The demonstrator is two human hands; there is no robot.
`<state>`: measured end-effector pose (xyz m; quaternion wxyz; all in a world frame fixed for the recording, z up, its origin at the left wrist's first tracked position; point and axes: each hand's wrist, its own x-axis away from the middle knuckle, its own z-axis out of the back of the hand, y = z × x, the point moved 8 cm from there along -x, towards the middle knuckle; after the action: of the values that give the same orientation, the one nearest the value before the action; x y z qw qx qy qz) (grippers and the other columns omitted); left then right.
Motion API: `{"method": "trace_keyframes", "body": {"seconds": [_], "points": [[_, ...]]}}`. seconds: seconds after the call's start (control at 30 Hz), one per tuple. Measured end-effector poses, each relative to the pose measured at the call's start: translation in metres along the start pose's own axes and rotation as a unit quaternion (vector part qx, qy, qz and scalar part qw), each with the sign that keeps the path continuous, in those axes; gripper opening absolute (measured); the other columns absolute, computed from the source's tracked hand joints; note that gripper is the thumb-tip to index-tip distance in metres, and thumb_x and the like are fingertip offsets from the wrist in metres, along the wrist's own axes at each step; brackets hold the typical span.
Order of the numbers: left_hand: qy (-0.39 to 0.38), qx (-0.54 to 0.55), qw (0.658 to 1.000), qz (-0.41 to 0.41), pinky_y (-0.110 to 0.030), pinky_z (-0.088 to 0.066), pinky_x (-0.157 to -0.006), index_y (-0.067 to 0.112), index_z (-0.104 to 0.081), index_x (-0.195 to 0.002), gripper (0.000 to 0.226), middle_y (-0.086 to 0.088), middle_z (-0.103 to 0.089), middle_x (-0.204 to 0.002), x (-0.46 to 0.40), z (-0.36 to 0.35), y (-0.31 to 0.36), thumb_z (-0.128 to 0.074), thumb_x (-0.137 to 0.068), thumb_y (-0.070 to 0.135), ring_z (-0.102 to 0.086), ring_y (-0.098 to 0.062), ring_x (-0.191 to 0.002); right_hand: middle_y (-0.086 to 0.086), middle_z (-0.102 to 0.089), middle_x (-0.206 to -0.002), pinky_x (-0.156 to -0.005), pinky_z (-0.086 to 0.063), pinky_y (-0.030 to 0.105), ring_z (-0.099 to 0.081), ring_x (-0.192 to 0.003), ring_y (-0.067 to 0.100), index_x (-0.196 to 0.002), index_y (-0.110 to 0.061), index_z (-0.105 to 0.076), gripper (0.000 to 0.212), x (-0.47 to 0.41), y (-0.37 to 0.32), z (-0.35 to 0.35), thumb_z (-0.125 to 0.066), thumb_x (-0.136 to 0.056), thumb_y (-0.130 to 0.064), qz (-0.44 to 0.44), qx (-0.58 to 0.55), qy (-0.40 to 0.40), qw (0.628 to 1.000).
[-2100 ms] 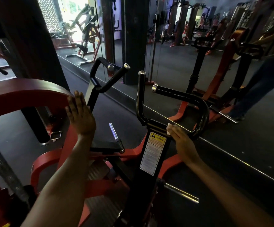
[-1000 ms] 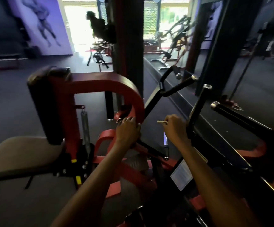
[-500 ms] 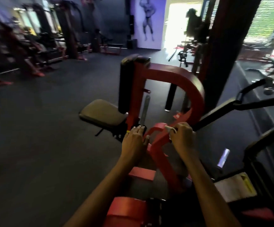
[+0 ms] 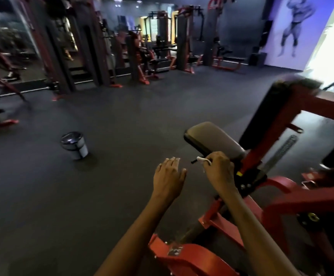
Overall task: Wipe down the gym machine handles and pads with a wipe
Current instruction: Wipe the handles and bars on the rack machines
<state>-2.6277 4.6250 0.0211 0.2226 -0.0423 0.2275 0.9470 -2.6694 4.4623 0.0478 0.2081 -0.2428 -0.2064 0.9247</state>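
Right hand (image 4: 219,170) fingers pinching wipe (image 4: 202,159), apparently pointing left; left hand (image 4: 169,177) relaxed.

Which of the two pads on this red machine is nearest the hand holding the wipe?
The flat grey seat pad, just beyond the right hand gripping the white wipe. The upright black back pad stands higher and farther off.

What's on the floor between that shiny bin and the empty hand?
Nothing: in the head view, only bare dark floor lies between the metal bin and the open left hand.
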Motion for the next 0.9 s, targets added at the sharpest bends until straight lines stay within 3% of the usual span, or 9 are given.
{"method": "trace_keyframes", "body": {"seconds": [0.2, 0.5, 0.73, 0.9], "points": [[0.009, -0.026, 0.998, 0.064, -0.033, -0.018, -0.117, 0.016, -0.033, -0.148, 0.053, -0.004, -0.034, -0.154, -0.031, 0.056, -0.136, -0.037, -0.102, 0.041, -0.025, -0.018, -0.145, 0.009, -0.059, -0.099, -0.089, -0.037, 0.041, -0.055, -0.099, 0.031, -0.088, -0.008, -0.07, 0.024, -0.026, -0.127, -0.098, -0.06, -0.089, -0.03, 0.053, -0.008, -0.045, 0.998], [0.015, -0.089, 0.99, 0.111, -0.035, -0.027, -0.113, 0.012, -0.037, -0.146, 0.051, -0.007, -0.042, -0.149, -0.095, 0.154, -0.321, -0.037, -0.102, 0.038, -0.035, -0.021, -0.139, 0.005, -0.058, -0.11, -0.092, -0.032, 0.038, -0.054, -0.104, 0.026, -0.095, -0.012, -0.07, 0.024, -0.078, -0.304, -0.219, -0.055, -0.091, -0.031, 0.102, -0.015, -0.095, 0.99], [0.009, -0.136, 0.98, 0.147, -0.034, -0.038, -0.099, 0.012, -0.046, -0.138, 0.043, -0.005, -0.055, -0.134, -0.158, 0.198, -0.443, -0.039, -0.101, 0.034, -0.05, -0.022, -0.123, 0.009, -0.058, -0.11, -0.097, -0.031, 0.043, -0.053, -0.106, 0.029, -0.098, -0.011, -0.07, 0.029, -0.146, -0.411, -0.308, -0.056, -0.091, -0.036, 0.13, -0.003, -0.142, 0.981], [0.04, -0.139, 0.978, 0.149, -0.035, -0.035, -0.103, 0.014, -0.047, -0.137, 0.042, -0.005, -0.055, -0.135, -0.221, 0.221, -0.506, -0.039, -0.102, 0.034, -0.049, -0.022, -0.124, 0.008, -0.058, -0.104, -0.103, -0.028, 0.057, -0.052, -0.104, 0.03, -0.092, -0.01, -0.071, 0.027, -0.206, -0.469, -0.369, -0.058, -0.09, -0.033, 0.138, -0.008, -0.147, 0.979]]}}
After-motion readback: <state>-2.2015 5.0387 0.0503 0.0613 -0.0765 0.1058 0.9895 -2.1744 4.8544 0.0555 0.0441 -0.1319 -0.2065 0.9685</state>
